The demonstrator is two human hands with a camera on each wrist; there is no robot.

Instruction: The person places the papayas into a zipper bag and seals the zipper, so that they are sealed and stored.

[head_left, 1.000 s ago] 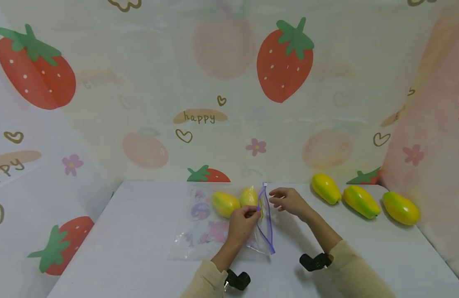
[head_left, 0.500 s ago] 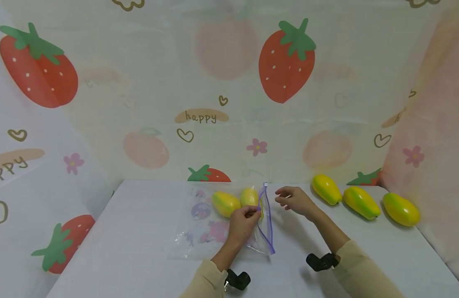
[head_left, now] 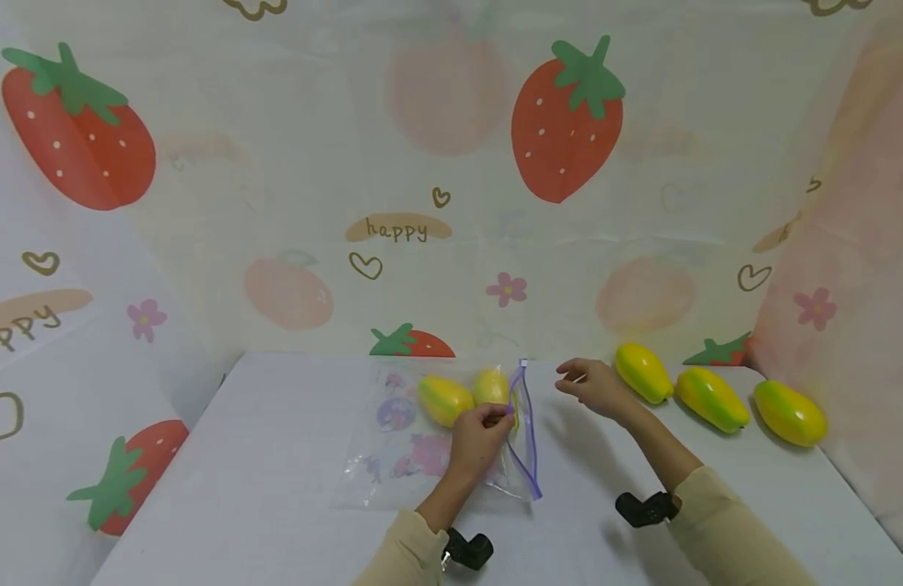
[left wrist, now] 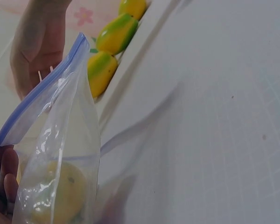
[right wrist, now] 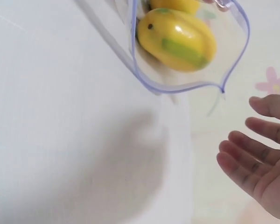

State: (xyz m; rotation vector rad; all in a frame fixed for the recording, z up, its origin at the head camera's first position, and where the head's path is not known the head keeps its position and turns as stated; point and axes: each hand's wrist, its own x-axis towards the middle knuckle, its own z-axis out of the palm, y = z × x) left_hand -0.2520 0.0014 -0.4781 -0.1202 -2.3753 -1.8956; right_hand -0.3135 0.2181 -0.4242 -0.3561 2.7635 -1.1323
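My left hand (head_left: 477, 443) pinches the purple-edged mouth of a clear zip bag (head_left: 378, 476) with printed pictures, holding the mouth apart. Inside the bag lie two yellow-green papayas: one papaya (head_left: 444, 399) toward the bag's middle and another papaya (head_left: 490, 386) near the mouth. In the right wrist view the bag's rim (right wrist: 189, 87) gapes, with a papaya (right wrist: 177, 39) showing through it. To the right of the bag, above the table, my right hand (head_left: 594, 387) holds nothing, its fingers relaxed. It is near the leftmost of three papayas (head_left: 643, 373) lying outside the bag.
A second papaya (head_left: 712, 399) and a third papaya (head_left: 790, 413) lie in a row at the table's back right. The white table (head_left: 276, 439) meets a fruit-printed cloth wall (head_left: 466, 244) at the back. More printed cloth hangs at both sides.
My right hand has moved to the right and slightly up, away from the bag and closer to the papayas outside it. The left hand and the bag stay in place.
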